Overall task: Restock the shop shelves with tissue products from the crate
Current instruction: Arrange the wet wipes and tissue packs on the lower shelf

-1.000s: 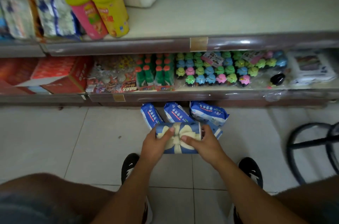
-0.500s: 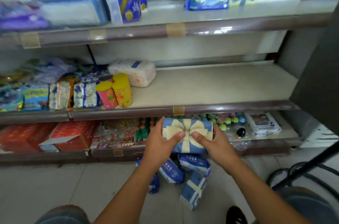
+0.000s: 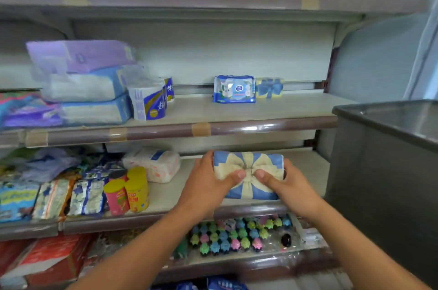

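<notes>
A blue tissue pack with a cream bow print (image 3: 248, 164) is held up in front of the lower middle shelf (image 3: 251, 210). My left hand (image 3: 208, 185) grips its left end and my right hand (image 3: 284, 187) grips its right end, thumbs meeting on the bow. On the shelf above (image 3: 213, 111) stand a blue wet-wipe pack (image 3: 234, 88) and a small yellow pack with a blue bow (image 3: 270, 87). More blue packs (image 3: 225, 285) lie on the floor at the bottom edge. No crate is in view.
Stacked tissue bundles (image 3: 80, 83) and toilet rolls (image 3: 149, 102) fill the upper shelf's left. Yellow and pink canisters (image 3: 128, 190) and a white pack (image 3: 154, 164) stand left of my hands. A grey metal cabinet (image 3: 384, 171) juts out at right. Coloured toys (image 3: 232, 235) sit below.
Both hands have lifted the bow-print pack from near the floor to the height of the lower middle shelf. The view has tilted upward, showing higher shelves.
</notes>
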The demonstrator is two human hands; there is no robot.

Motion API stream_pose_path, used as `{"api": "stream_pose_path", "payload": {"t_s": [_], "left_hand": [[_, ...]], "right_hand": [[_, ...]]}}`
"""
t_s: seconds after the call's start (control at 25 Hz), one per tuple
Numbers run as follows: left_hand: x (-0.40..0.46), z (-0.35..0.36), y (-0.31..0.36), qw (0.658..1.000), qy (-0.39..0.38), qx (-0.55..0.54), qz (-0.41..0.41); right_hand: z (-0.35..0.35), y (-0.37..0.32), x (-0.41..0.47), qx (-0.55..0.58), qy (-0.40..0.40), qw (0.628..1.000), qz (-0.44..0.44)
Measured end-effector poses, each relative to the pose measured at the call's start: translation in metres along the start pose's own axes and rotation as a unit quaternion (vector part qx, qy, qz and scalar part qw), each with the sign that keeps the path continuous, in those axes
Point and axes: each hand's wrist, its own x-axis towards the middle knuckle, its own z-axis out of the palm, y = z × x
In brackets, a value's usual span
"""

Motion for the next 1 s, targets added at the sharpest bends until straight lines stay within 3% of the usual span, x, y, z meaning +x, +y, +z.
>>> {"api": "stream_pose_path", "payload": {"t_s": [0.32,0.52,0.64,0.76,0.88,1.0], "left_hand": [[0.14,-0.009,0.083,0.996,0.008,0.006,0.089],[0.24,0.016,0.088,0.997,0.01,0.011,0.082],[0.285,0.058,0.066,0.999,0.004,0.02,0.033],[0.313,0.098,0.042,0.999,-0.037,0.03,-0.009],[0.321,0.126,0.032,0.992,-0.101,0.072,-0.021],[0.342,0.148,0.025,0.987,-0.104,0.121,-0.031]], "right_hand": [[-0.061,-0.072,0.114,-0.027,0.059,0.992,-0.108],[-0.089,-0.078,0.205,-0.07,0.082,0.987,-0.115],[-0.1,-0.055,0.245,-0.074,0.097,0.989,-0.086],[-0.109,-0.016,0.27,-0.107,0.131,0.986,0.001],[-0.119,0.013,0.294,-0.22,0.188,0.953,0.086],[-0.13,0.022,0.32,-0.302,0.219,0.92,0.12]]}}
